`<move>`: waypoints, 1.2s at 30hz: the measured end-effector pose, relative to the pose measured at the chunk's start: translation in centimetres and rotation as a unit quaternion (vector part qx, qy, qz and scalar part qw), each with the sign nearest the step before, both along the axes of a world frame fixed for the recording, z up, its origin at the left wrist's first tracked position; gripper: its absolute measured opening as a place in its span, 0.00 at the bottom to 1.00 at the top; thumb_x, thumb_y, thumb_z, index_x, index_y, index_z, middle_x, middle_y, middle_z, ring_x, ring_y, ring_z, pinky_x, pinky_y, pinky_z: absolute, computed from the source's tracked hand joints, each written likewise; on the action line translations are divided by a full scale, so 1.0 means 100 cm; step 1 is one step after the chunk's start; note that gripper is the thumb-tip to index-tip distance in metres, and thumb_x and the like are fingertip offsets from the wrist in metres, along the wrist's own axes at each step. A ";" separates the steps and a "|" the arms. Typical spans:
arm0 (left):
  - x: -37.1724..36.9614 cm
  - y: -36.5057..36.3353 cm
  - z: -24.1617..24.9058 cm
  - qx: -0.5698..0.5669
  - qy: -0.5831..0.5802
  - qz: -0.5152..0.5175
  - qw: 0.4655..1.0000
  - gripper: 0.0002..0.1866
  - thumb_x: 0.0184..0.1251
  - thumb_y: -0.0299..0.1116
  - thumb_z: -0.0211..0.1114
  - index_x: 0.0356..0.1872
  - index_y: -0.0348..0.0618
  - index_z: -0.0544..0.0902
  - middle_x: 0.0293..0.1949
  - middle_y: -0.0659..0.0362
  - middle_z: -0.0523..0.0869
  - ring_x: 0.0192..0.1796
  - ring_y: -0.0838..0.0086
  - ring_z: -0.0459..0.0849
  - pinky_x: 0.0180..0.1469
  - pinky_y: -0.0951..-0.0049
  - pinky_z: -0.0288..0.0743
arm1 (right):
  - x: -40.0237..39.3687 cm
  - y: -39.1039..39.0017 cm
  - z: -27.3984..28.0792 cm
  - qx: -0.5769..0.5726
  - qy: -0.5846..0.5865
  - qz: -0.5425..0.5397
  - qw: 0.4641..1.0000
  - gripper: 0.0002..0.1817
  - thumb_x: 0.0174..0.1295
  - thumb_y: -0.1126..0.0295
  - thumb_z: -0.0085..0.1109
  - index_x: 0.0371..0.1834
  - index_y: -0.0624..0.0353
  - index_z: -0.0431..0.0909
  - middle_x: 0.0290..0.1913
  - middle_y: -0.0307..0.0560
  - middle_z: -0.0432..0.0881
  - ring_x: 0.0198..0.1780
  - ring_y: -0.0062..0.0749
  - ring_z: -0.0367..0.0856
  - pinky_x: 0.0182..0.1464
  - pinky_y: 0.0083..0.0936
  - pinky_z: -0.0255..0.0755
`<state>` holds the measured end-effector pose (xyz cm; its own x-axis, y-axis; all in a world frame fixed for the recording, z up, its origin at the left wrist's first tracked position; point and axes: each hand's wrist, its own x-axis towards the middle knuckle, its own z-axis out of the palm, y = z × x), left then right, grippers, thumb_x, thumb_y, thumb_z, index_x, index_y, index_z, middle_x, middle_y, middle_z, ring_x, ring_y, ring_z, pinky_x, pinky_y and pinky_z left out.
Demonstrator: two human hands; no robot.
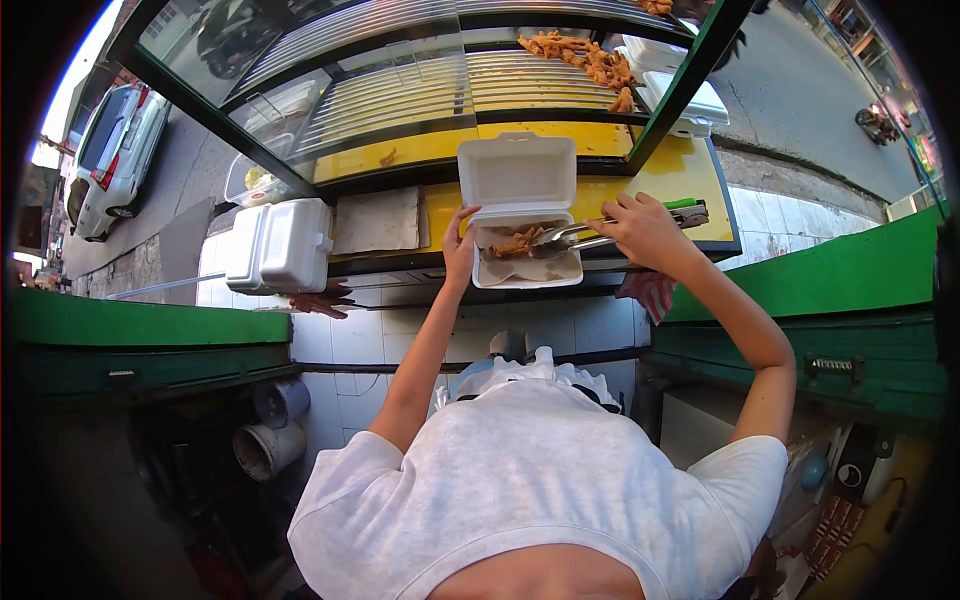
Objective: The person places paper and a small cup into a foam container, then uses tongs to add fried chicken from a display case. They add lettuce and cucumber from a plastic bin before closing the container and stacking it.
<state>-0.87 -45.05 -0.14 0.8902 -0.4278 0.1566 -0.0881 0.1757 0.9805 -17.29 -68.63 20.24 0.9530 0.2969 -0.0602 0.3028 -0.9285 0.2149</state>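
Note:
An open white foam takeaway box point(518, 172) is in front of me at the counter edge, its lid tipped back. My left hand point(460, 246) grips the box by its left side, thumb near the hinge. In my right hand point(640, 228) is a pair of metal tongs point(583, 228) with a green end. The tong tips reach into the box, right at a piece of fried chicken point(517, 243). Brown paper point(520, 270) lines the bottom of the box.
A glass display case point(470, 90) with racks stands behind the box, more fried pieces point(585, 58) on its upper right. Closed foam boxes point(290, 246) are stacked at left, beside brown paper sheets point(377, 220). Green ledges point(800, 290) flank me. A car point(118, 155) stands on the street.

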 end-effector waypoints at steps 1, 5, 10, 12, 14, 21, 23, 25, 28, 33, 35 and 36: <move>0.000 0.000 0.000 -0.010 0.008 -0.001 1.000 0.14 0.65 0.20 0.53 0.49 0.37 0.80 0.59 0.51 0.77 0.69 0.68 0.67 0.67 0.75 0.56 | 0.000 0.001 0.000 0.003 -0.005 0.010 1.000 0.20 0.53 0.70 0.60 0.52 0.45 0.82 0.40 0.37 0.77 0.46 0.30 0.75 0.44 0.26 0.68; 0.000 0.001 0.001 -0.006 0.008 -0.003 1.000 0.14 0.65 0.21 0.53 0.49 0.37 0.80 0.60 0.50 0.76 0.69 0.67 0.66 0.67 0.75 0.55 | 0.003 0.005 0.005 0.002 0.000 0.012 1.000 0.20 0.53 0.71 0.60 0.52 0.46 0.82 0.41 0.37 0.77 0.46 0.30 0.75 0.44 0.25 0.68; 0.001 0.000 0.001 -0.011 0.007 -0.010 1.000 0.14 0.64 0.20 0.53 0.49 0.37 0.80 0.61 0.48 0.75 0.69 0.67 0.67 0.66 0.75 0.56 | 0.007 0.013 0.001 -0.020 -0.008 0.010 1.000 0.22 0.49 0.73 0.63 0.51 0.48 0.82 0.43 0.37 0.77 0.47 0.30 0.75 0.46 0.27 0.68; 0.000 -0.001 -0.001 -0.005 -0.001 -0.005 1.000 0.14 0.64 0.20 0.53 0.49 0.37 0.80 0.61 0.48 0.75 0.69 0.67 0.67 0.66 0.75 0.56 | 0.010 0.019 -0.001 -0.025 -0.007 0.012 1.000 0.22 0.48 0.73 0.64 0.50 0.48 0.82 0.44 0.37 0.77 0.48 0.30 0.75 0.46 0.28 0.68; 0.000 -0.001 -0.002 0.002 -0.009 0.001 1.000 0.14 0.64 0.20 0.53 0.49 0.37 0.80 0.61 0.48 0.75 0.69 0.67 0.67 0.66 0.75 0.57 | 0.010 0.022 -0.001 -0.030 -0.007 0.014 0.999 0.22 0.47 0.73 0.64 0.50 0.48 0.81 0.44 0.37 0.78 0.48 0.30 0.75 0.47 0.28 0.68; 0.005 0.002 0.001 0.004 -0.005 -0.020 1.000 0.14 0.65 0.21 0.53 0.49 0.38 0.80 0.58 0.52 0.78 0.70 0.67 0.65 0.67 0.74 0.56 | 0.007 0.002 -0.005 -0.035 -0.049 0.046 0.997 0.19 0.55 0.71 0.57 0.51 0.43 0.81 0.45 0.34 0.78 0.48 0.29 0.76 0.54 0.32 0.67; 0.006 0.002 0.003 0.008 -0.005 -0.026 1.000 0.14 0.65 0.22 0.53 0.49 0.38 0.80 0.57 0.53 0.78 0.71 0.67 0.64 0.67 0.74 0.56 | 0.007 -0.013 -0.016 -0.048 -0.101 0.077 0.991 0.22 0.58 0.70 0.54 0.55 0.35 0.78 0.45 0.30 0.78 0.50 0.28 0.75 0.62 0.36 0.62; 0.008 0.002 0.006 0.004 0.002 -0.046 0.999 0.14 0.65 0.22 0.53 0.49 0.38 0.81 0.59 0.51 0.77 0.71 0.66 0.64 0.67 0.74 0.55 | 0.012 -0.025 -0.022 -0.059 -0.137 0.099 0.984 0.23 0.58 0.70 0.54 0.57 0.35 0.77 0.46 0.29 0.77 0.51 0.27 0.74 0.63 0.37 0.61; 0.008 -0.001 0.010 -0.019 0.033 -0.054 0.998 0.15 0.65 0.23 0.55 0.52 0.37 0.79 0.60 0.52 0.77 0.73 0.66 0.61 0.71 0.72 0.48 | 0.022 -0.036 -0.037 -0.080 -0.163 0.103 0.978 0.26 0.58 0.70 0.54 0.61 0.31 0.74 0.51 0.27 0.75 0.55 0.26 0.71 0.68 0.39 0.56; 0.009 -0.005 0.008 -0.010 0.019 -0.067 0.998 0.15 0.65 0.23 0.54 0.52 0.38 0.79 0.63 0.50 0.74 0.72 0.66 0.61 0.71 0.72 0.49 | 0.055 -0.040 -0.056 -0.010 -0.167 0.110 0.980 0.28 0.57 0.68 0.53 0.61 0.24 0.72 0.55 0.27 0.72 0.63 0.25 0.66 0.75 0.45 0.46; 0.007 -0.008 0.006 -0.011 0.016 -0.070 0.997 0.15 0.66 0.23 0.54 0.52 0.37 0.79 0.63 0.50 0.74 0.72 0.66 0.62 0.71 0.72 0.49 | 0.065 -0.041 -0.065 0.020 -0.153 0.135 0.979 0.29 0.57 0.68 0.52 0.62 0.24 0.71 0.55 0.29 0.71 0.65 0.26 0.66 0.75 0.49 0.48; 0.006 -0.009 0.005 -0.003 0.001 -0.062 0.998 0.16 0.66 0.22 0.54 0.54 0.37 0.79 0.62 0.51 0.75 0.71 0.67 0.63 0.70 0.73 0.51 | 0.069 -0.041 -0.070 0.021 -0.154 0.136 0.978 0.29 0.57 0.68 0.52 0.62 0.24 0.71 0.55 0.29 0.71 0.65 0.26 0.66 0.75 0.49 0.48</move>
